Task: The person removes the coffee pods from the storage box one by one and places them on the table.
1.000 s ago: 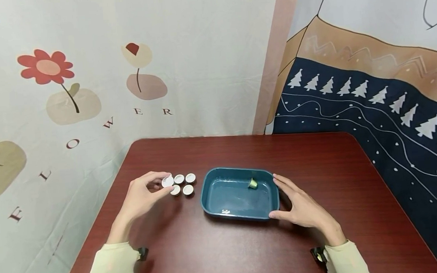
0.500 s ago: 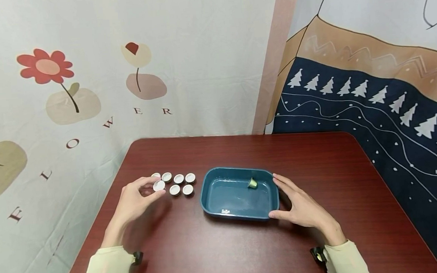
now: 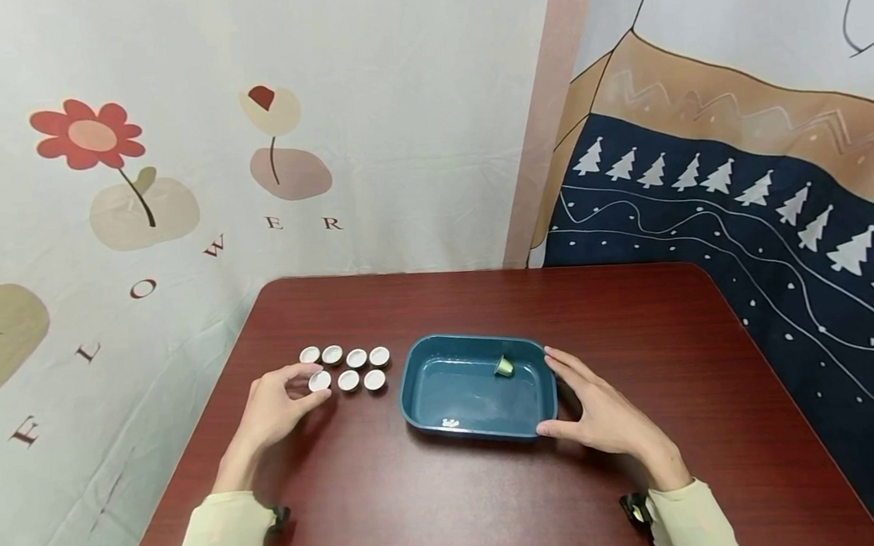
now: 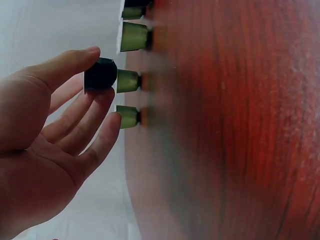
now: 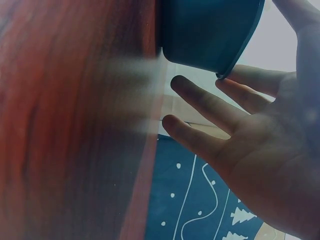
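My left hand [image 3: 274, 406] pinches a dark coffee capsule [image 4: 100, 75] between thumb and fingers at the near left end of a group of capsules. Its white lid faces up in the head view. Several other coffee capsules [image 3: 357, 359] stand lid-up beside it in two rows; green sides show on those in the left wrist view. My right hand [image 3: 603, 405] rests at the right end of a blue tray [image 3: 482, 434], thumb at the near corner and fingers along the far side of the rim. The fingers are fairly straight and spread. A green capsule [image 3: 504, 367] lies tipped over inside the tray.
The reddish-brown wooden table [image 3: 452, 514] carries everything. Behind it hangs a pale cloth printed with flowers [image 3: 90, 135], and to the right a dark blue cloth with white trees [image 3: 717, 176].
My left hand moved left, then toward me, bringing its capsule from over the group to the near row's left end. Two capsules it had hidden now show. My right hand stayed at the tray.
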### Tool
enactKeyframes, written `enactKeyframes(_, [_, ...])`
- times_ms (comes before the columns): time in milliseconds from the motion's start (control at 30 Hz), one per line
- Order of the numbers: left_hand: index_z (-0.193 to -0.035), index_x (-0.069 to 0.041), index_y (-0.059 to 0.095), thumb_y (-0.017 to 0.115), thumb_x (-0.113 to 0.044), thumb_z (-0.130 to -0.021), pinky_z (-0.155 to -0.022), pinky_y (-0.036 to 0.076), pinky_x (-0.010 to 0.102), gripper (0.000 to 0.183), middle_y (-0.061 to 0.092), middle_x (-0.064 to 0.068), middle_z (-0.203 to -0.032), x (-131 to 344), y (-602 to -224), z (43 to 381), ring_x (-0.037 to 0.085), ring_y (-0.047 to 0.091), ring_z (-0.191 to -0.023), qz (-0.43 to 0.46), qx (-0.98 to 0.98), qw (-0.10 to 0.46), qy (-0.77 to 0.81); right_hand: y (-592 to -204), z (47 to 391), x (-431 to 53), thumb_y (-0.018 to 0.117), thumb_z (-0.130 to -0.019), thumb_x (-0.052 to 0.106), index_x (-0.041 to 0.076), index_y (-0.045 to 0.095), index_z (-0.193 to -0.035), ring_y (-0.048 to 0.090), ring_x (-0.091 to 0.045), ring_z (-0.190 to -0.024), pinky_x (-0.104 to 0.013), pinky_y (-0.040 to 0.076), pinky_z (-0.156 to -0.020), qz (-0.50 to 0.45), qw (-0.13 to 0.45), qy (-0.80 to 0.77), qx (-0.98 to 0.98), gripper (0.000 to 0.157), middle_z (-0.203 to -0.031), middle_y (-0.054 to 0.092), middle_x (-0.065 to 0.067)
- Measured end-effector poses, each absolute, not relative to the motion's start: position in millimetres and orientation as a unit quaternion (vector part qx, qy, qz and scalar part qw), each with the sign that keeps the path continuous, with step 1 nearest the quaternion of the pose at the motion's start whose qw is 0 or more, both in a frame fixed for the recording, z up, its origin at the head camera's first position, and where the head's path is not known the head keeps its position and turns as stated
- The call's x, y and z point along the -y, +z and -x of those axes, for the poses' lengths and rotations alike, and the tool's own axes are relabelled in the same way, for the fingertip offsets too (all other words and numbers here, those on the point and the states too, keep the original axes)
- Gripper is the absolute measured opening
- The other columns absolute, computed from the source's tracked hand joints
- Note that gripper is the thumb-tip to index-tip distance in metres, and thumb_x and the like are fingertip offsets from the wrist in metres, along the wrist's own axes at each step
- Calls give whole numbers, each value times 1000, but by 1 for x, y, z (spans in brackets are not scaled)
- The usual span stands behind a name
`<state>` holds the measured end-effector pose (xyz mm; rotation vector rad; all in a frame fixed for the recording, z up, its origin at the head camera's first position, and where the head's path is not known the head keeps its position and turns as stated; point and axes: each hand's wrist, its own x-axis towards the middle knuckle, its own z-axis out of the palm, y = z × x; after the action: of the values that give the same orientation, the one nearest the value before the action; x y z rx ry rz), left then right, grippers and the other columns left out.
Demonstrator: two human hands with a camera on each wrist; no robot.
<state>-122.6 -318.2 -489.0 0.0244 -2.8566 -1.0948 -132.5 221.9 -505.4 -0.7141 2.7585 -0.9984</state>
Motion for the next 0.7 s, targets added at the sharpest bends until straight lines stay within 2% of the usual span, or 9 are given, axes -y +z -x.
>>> enactKeyframes(233, [-132, -6, 81, 94, -22, -94, -81, 62, 23, 44, 87, 17, -118, 317, -496, 127, 32, 87, -103, -10, 942, 49, -333, -505, 132, -221, 90, -92, 60, 12, 38, -177, 45, -39, -165, -67, 50, -124, 236, 60, -329, -912, 110, -187, 32, -4])
enactKeyframes(467, [-131, -4, 81, 94, -18, -93, -85, 64, 33, 43, 86, 20, -118, 316, -499, 130, 35, 86, -105, -9, 945, 56, -323, -506, 132, -221, 90, -92, 62, 11, 38, -176, 45, -38, -165, -67, 51, -124, 237, 59, -327, -913, 111, -187, 32, -4])
enactKeyframes(700, [-131, -2, 81, 94, -17, -93, -86, 63, 29, 42, 87, 20, -113, 317, -504, 136, 34, 87, -104, -11, 944, 56, -325, -507, 132, -221, 89, -92, 62, 12, 38, -176, 45, -38, -166, -67, 51, -124, 237, 58, -329, -912, 111, -187, 32, -4])
